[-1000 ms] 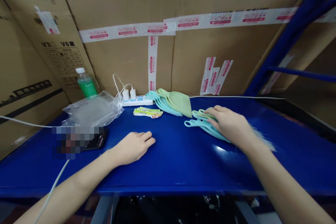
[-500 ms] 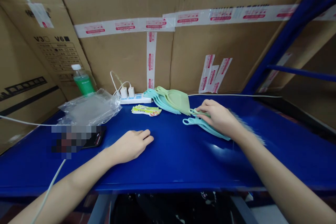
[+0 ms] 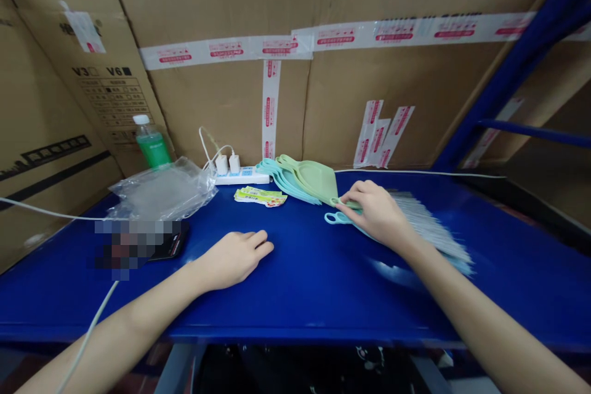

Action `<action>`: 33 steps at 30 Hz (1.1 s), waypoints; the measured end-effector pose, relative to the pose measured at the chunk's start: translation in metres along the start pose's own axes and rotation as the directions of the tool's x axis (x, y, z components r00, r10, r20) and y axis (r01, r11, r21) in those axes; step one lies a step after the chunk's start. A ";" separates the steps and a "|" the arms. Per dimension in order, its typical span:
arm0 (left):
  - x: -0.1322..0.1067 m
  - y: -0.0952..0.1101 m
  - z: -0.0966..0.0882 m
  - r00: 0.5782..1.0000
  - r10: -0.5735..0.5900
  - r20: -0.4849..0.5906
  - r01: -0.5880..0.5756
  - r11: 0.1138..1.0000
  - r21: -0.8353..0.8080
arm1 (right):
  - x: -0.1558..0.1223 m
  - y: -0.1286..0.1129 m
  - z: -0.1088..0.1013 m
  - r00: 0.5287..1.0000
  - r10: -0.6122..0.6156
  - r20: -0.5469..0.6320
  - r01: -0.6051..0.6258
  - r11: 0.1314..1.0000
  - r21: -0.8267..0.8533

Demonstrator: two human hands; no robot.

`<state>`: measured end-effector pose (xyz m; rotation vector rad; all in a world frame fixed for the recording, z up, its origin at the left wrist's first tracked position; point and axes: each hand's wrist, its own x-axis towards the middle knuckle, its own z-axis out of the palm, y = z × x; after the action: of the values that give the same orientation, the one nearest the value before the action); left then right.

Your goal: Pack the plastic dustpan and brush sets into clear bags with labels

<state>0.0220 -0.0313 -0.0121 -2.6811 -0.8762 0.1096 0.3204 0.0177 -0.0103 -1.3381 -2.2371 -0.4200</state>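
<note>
My right hand [image 3: 376,212] lies on a bundle of small pastel brushes [image 3: 427,225] on the blue table [image 3: 305,283], fingers curled round a pale green handle near its loop. A light blue handle loop [image 3: 333,218] sticks out left of the hand, and white bristles fan out to the right. My left hand [image 3: 233,257] rests on the table, fingers loosely curled and holding nothing. A stack of green and blue mini dustpans [image 3: 302,178] sits behind, just left of the right hand.
A sheaf of printed labels [image 3: 260,196] lies near a white power strip [image 3: 240,176] with chargers. Clear plastic bags [image 3: 161,191], a green bottle [image 3: 151,143] and a black device [image 3: 173,245] sit at left. Taped cardboard boxes [image 3: 286,74] wall the back; a blue rack post [image 3: 508,68] rises at right.
My right hand slid back toward the dustpans along the brush handles, uncovering the white bristles. The left hand has stayed put.
</note>
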 end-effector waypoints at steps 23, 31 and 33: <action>0.002 0.001 -0.004 0.996 -0.008 0.088 0.005 0.999 0.036 | -0.002 -0.011 0.011 0.982 0.010 -0.188 -0.060 0.963 -0.264; 0.001 0.002 -0.003 0.997 -0.006 0.078 0.004 0.999 0.035 | -0.006 -0.005 0.010 0.978 0.005 -0.209 -0.044 0.982 -0.184; 0.001 0.002 -0.002 0.998 -0.005 0.070 0.002 0.999 0.037 | -0.008 -0.003 0.009 0.977 0.002 -0.213 -0.046 0.978 -0.203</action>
<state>0.0245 -0.0325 -0.0105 -2.6554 -0.8909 0.2187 0.3182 0.0152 -0.0221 -1.3510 -2.0428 -0.7675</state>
